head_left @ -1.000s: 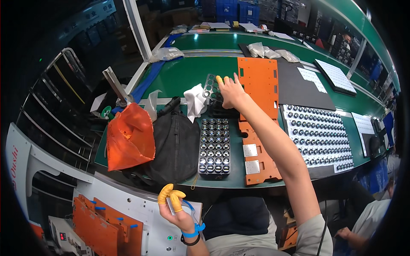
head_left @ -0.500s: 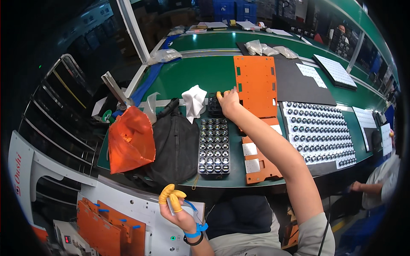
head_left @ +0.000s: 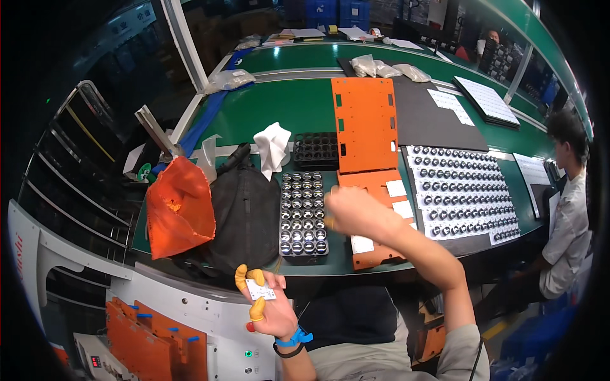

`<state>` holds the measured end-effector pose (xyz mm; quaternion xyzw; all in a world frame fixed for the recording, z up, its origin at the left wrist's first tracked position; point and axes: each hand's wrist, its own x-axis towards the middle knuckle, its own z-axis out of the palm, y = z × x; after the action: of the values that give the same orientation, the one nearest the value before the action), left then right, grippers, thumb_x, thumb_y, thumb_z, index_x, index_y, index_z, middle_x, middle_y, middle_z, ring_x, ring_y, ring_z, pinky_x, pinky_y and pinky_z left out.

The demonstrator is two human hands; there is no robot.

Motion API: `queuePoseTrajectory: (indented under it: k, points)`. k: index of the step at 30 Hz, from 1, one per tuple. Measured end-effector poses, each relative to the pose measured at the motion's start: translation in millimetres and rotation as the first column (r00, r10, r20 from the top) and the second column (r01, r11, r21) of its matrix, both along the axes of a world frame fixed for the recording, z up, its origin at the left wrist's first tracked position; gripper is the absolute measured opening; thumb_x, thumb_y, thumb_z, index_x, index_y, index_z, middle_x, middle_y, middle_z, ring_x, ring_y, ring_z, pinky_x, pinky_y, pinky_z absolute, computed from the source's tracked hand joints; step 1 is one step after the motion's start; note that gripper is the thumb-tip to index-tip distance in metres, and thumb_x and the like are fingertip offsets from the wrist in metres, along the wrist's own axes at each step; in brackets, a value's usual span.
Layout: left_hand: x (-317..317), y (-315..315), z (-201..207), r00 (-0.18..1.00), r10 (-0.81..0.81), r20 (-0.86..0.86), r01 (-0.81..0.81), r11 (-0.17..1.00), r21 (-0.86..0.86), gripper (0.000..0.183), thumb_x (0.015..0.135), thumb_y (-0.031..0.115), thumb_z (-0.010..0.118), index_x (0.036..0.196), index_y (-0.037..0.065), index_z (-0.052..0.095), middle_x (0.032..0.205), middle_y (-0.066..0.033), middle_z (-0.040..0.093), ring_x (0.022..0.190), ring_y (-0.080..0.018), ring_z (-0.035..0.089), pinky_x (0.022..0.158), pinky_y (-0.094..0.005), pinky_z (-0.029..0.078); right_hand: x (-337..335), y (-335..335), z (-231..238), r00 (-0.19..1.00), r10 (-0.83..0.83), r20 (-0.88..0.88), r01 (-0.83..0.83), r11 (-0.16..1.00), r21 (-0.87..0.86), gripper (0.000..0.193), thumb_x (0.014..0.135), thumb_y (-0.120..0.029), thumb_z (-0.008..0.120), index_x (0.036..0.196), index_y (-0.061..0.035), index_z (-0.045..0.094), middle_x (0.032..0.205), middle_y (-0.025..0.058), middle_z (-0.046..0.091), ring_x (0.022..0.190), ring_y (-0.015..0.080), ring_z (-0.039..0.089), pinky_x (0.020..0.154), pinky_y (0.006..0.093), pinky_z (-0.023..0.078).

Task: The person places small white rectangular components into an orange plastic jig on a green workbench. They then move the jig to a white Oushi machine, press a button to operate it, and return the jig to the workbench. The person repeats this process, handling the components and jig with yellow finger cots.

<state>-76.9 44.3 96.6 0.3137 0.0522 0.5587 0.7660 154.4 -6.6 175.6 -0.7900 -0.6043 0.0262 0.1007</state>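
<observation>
Drawn back from the black slotted tray [head_left: 316,150] at upper centre, the right hand [head_left: 361,213] now hangs blurred near the middle of the head view, above the lower half of the orange fixture [head_left: 365,124] and just beside the lens tray [head_left: 304,216]. At lower centre the left hand [head_left: 276,311] has turned, showing the face of a small white plate [head_left: 260,289] that was mostly hidden half a second ago. A seated co-worker [head_left: 562,209] now shows at the right edge, head included, where earlier mainly an arm did.

The lens tray holds shiny round lenses in four columns, filling the rows that show. Behind it, the black slotted tray shows dark round wells. An orange sack [head_left: 180,206], at left, stands with its mouth open and small orange bits inside; it overlaps a black bag [head_left: 244,216]. More white plates [head_left: 395,188] lie on the fixture's lower half, and lenses stand in rows on a white sheet [head_left: 467,193] at right.

The small white plate is gripped between the left thumb and fingers, which wear yellow finger cots [head_left: 257,309]. The right fingers are curled; blur hides whether they grasp anything.
</observation>
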Motion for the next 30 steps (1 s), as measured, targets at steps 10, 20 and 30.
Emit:
queuePoseTrajectory:
  k: [10,20,30]
  points:
    - [18.0,-20.4,9.8,0.926,0.021,-0.377,0.003,0.998,0.063,0.065,0.105,0.049,0.041,0.153,0.007,0.029,0.103,-0.0069,0.058,0.078,-0.0132,0.052,0.068,-0.0279,0.043,-46.1,-25.3,-19.2,0.997,-0.004,-0.083,0.014,0.992,0.122,0.029,0.079,-0.026,0.076,0.075,0.0019,0.068,0.076,0.0179,0.067,0.067,0.0348,0.069,0.06,0.0429,0.055]
    - [20.7,-29.7,2.7,0.872,-0.026,-0.488,0.114,0.982,0.153,0.057,0.102,0.032,0.056,0.147,0.003,0.035,0.099,-0.0072,0.061,0.068,-0.0079,0.047,0.059,-0.022,0.036,-54.0,-36.4,-25.6,0.99,-0.049,-0.129,0.076,0.974,0.214,0.027,0.079,-0.022,0.075,0.078,0.0026,0.066,0.078,0.0187,0.066,0.068,0.0336,0.069,0.058,0.0423,0.054]
    - [20.7,-42.4,26.7,0.875,-0.3,-0.38,0.313,0.949,-0.029,0.078,0.093,0.044,0.068,0.145,-0.007,0.04,0.124,-0.0122,0.06,0.105,-0.0164,0.058,0.095,-0.0322,0.046,-69.8,-88.6,2.1,0.724,0.251,-0.643,0.185,0.828,0.53,0.029,0.082,-0.012,0.078,0.108,-0.0037,0.068,0.079,0.0046,0.06,0.065,0.0138,0.061,0.059,0.0267,0.051]
